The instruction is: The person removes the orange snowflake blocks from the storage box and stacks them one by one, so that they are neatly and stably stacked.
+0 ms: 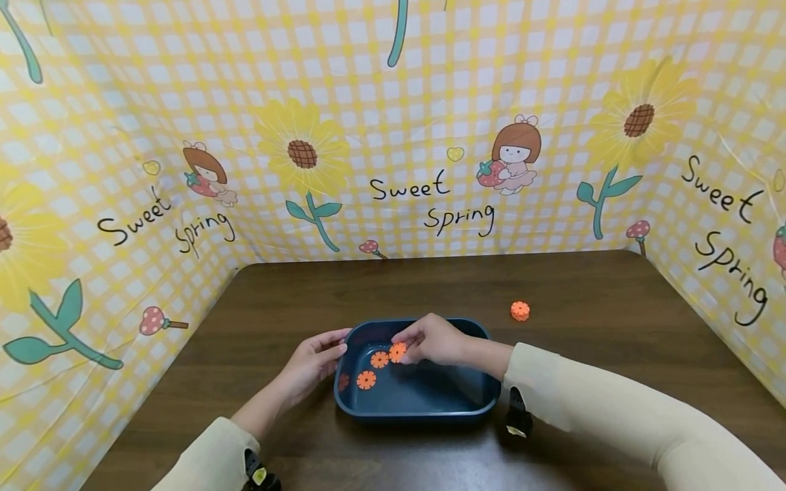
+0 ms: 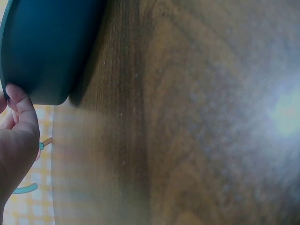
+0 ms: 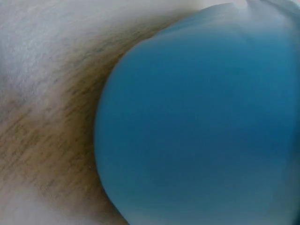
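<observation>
A dark blue rectangular plastic basin [image 1: 424, 414] stands on the table. My left hand [image 1: 310, 365] grips its left rim; in the left wrist view the thumb [image 2: 19, 96] lies against the basin's outer wall [image 2: 47, 51]. Over the inside of the basin, my right hand [image 1: 432, 339] pinches an orange notched disc [image 1: 398, 352] between thumb and fingers. Two similar orange discs [image 1: 366, 380] lie flat on the basin floor to the left of that hand. Only the basin's outer wall [image 3: 197, 122] fills the right wrist view, so the right fingers are hidden there.
A small stack of orange notched discs [image 1: 520, 311] sits on the brown wooden table [image 1: 295, 293], beyond the basin to the right. Yellow checked cloth [image 1: 393, 102] hangs along the back and both sides of the table.
</observation>
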### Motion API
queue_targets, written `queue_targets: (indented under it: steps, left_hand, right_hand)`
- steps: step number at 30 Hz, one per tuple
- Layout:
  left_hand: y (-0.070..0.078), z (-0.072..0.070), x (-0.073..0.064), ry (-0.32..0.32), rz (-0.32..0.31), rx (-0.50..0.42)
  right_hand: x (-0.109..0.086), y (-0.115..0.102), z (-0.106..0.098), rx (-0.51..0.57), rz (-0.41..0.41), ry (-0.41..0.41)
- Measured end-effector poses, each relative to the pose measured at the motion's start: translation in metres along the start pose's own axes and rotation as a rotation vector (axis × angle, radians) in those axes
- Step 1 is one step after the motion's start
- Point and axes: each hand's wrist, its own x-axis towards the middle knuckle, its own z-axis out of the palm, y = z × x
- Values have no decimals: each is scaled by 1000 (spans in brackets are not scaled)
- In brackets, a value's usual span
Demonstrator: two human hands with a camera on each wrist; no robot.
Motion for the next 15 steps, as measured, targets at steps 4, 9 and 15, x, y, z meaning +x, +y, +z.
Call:
queue_targets:
  steps: [4, 9, 15]
  left_hand:
    - [0, 0, 0, 4, -6, -1]
    - [0, -1, 0, 2, -9, 7]
    - [-1, -1, 0, -27, 11, -2]
  right_hand:
    - [-5, -3, -7, 25, -16, 14]
    - [-10, -4, -17, 34, -27, 62]
    - [-16, -5, -26, 53, -14, 123]
